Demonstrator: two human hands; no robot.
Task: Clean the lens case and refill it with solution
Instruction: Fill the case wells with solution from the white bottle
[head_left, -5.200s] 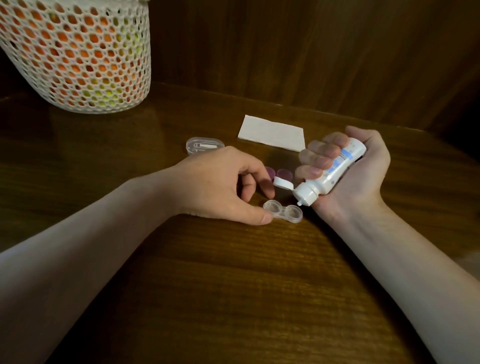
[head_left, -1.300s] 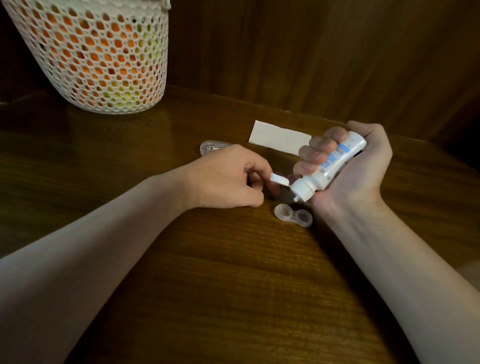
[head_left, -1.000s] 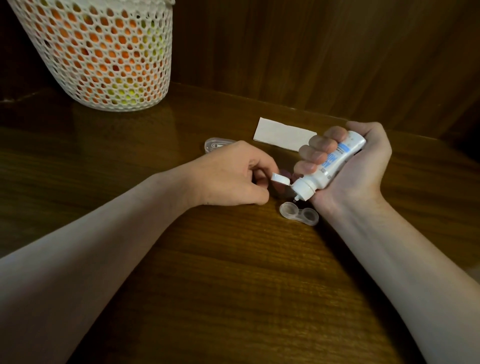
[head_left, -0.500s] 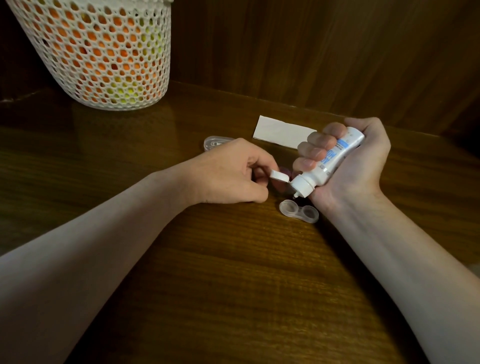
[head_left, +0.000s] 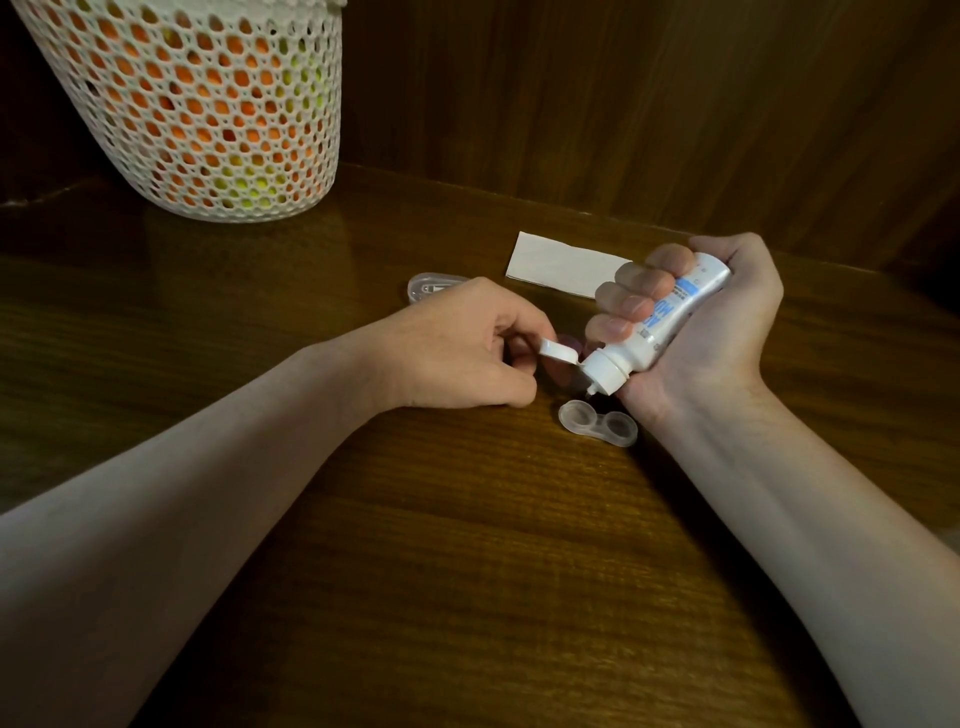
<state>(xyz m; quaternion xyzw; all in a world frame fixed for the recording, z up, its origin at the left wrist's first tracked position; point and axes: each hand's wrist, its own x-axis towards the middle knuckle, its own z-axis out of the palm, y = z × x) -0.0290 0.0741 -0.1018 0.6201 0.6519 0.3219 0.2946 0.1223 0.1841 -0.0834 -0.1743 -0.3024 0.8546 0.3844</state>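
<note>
head camera view, looking down at a tabletop. two bare hands and forearms reach in from the bottom corners. counted items: one solution bottle (head_left: 670, 322), one clear lens case (head_left: 597, 423), two purplish round caps (head_left: 574, 344) partly hidden behind the hands, one folded white paper (head_left: 566, 264), one small clear plastic container (head_left: 434, 285) half hidden behind the left hand, and one white mesh basket (head_left: 208, 111) holding orange and yellow-green contents.

the right hand (head_left: 711, 332) is wrapped in a full fist around the white bottle, all fingers curled tight over its body, and tips it so the nozzle points down and to the left. the nozzle tip sits just above the left well of the lens case. the left hand (head_left: 467, 353) is loosely curled with its knuckles resting on the table; its thumb and forefinger pinch the bottle's white flip lid (head_left: 558, 353), which is open and hinged to the bottle's neck.

the lens case lies flat on the table with both wells uncapped, just beside the right wrist and a little apart from the left hand.

the surface is a dark, glossy wooden table (head_left: 467, 571) with visible grain. behind it stands dark wood panelling. the light is dim and warm.

the bottle carries a blue label with white letters, mostly covered by fingers and not readable.
</note>
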